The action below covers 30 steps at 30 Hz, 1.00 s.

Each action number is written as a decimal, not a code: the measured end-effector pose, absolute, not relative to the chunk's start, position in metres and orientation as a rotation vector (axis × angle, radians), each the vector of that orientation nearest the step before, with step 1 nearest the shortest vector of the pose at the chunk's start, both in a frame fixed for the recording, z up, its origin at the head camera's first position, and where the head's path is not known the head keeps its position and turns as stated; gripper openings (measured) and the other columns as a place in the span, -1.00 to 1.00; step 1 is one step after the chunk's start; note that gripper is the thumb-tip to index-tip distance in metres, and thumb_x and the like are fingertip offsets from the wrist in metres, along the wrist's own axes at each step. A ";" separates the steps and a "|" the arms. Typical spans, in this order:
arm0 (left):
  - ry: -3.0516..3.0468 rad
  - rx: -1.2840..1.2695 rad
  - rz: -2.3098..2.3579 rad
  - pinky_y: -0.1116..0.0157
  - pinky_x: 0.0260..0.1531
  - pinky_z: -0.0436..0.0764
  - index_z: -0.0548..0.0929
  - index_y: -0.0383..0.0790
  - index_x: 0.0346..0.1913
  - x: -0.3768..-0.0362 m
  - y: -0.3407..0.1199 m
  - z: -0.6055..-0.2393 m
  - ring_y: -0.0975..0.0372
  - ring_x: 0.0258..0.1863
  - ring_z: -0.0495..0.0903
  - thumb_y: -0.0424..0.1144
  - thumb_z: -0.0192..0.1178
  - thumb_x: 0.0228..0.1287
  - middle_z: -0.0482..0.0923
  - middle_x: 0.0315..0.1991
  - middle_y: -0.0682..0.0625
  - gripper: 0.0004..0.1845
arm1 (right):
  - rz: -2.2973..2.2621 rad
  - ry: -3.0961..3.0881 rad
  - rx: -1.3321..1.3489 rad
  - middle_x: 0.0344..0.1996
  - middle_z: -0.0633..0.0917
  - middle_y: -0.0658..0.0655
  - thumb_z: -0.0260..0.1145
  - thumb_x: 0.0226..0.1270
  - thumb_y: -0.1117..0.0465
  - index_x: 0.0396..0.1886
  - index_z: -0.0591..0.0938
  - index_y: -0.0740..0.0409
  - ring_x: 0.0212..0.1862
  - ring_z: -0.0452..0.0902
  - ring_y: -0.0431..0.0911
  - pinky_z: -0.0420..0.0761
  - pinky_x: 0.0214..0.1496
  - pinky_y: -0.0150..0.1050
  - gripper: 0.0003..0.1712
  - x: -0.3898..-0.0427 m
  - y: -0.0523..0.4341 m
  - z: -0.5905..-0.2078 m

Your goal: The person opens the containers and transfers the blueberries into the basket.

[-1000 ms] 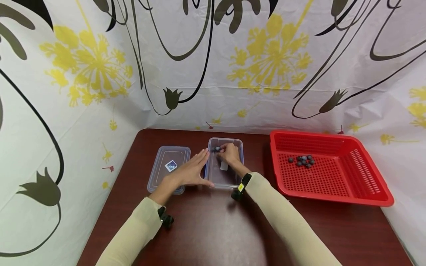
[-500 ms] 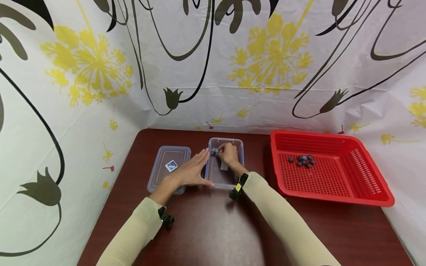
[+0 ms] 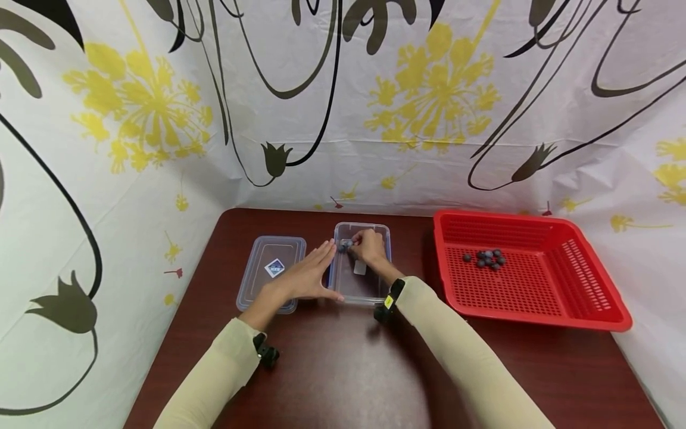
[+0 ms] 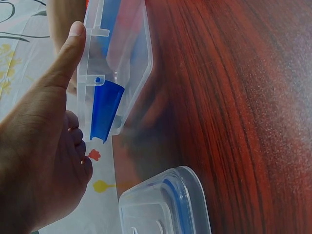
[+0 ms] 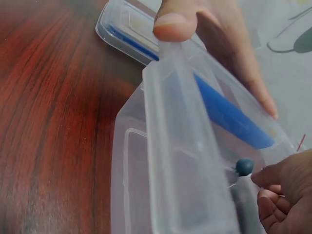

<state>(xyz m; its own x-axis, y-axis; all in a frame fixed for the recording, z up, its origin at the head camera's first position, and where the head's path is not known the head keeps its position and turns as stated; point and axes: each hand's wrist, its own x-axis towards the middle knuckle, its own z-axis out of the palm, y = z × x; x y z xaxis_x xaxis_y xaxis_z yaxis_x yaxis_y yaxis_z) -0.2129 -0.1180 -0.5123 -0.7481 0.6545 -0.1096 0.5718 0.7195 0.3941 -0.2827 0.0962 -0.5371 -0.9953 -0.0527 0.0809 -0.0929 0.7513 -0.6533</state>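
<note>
Nearest the person, the left hand point(image 3: 305, 277) lies flat with fingers straight and together against the left wall of the clear plastic container point(image 3: 362, 292), its thumb point(image 4: 66, 61) set along the rim by the blue clip point(image 4: 105, 111), steadying the box on the dark wooden table point(image 3: 332, 369). Just left of that hand rests the container's lid point(image 3: 270, 265), flat on the table. Beyond the left fingertips, the right hand point(image 3: 370, 247) reaches inside the container with fingers curled; a small dark blue ball point(image 5: 244, 166) sits just off its fingertips, and whether they pinch it or merely touch it cannot be told. The ball looks light, hard and round, so likely to roll; a fingertip pinch across its middle suits it. Far to the right of both hands stands a red basket point(image 3: 589, 286) with more such balls point(image 3: 488, 258) clustered on its floor.
</note>
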 end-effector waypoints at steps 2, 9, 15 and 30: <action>2.683 0.969 0.496 0.02 0.67 -0.11 -0.21 -0.33 0.71 -0.213 -0.118 -0.513 -0.04 0.73 -0.24 0.44 0.43 0.15 -0.35 0.75 -0.20 0.45 | 1.085 -2.873 0.173 -0.41 0.82 0.15 0.53 0.22 0.34 -0.25 0.85 0.28 -0.32 0.74 0.01 0.72 -0.17 -0.09 -0.87 -0.281 0.098 -0.532; 2.690 0.952 0.506 -0.02 0.66 -0.07 -0.21 -0.33 0.72 -0.213 -0.119 -0.516 -0.01 0.73 -0.27 0.45 0.44 0.12 -0.34 0.75 -0.19 0.46 | 1.114 -2.856 0.366 -0.34 0.83 0.19 0.55 0.27 0.32 -0.20 0.83 0.31 -0.26 0.77 0.03 0.74 -0.10 -0.09 -0.85 -0.269 0.109 -0.502; 2.689 0.946 0.506 -0.03 0.66 -0.08 -0.21 -0.30 0.72 -0.214 -0.118 -0.515 -0.04 0.73 -0.25 0.48 0.41 0.12 -0.35 0.75 -0.18 0.46 | 1.157 -2.821 0.467 -0.36 0.83 0.15 0.60 0.22 0.32 -0.22 0.84 0.26 -0.30 0.76 -0.04 0.73 -0.18 -0.19 -0.84 -0.260 0.130 -0.479; 2.687 0.948 0.492 0.02 0.67 -0.13 -0.23 -0.29 0.72 -0.212 -0.119 -0.512 0.01 0.73 -0.28 0.49 0.41 0.11 -0.39 0.75 -0.15 0.47 | 1.165 -2.758 0.767 -0.38 0.82 0.09 0.64 0.16 0.37 -0.23 0.82 0.23 -0.33 0.73 -0.14 0.70 -0.25 -0.40 -0.81 -0.230 0.202 -0.441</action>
<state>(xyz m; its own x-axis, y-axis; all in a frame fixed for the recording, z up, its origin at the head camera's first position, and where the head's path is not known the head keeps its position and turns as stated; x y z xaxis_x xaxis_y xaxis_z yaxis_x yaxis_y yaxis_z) -0.2115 -0.1189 -0.5120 -0.7571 0.6421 -0.1203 0.5580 0.7313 0.3922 -0.2304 0.2019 -0.4407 -0.8755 -0.4234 0.2329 -0.4622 0.5929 -0.6595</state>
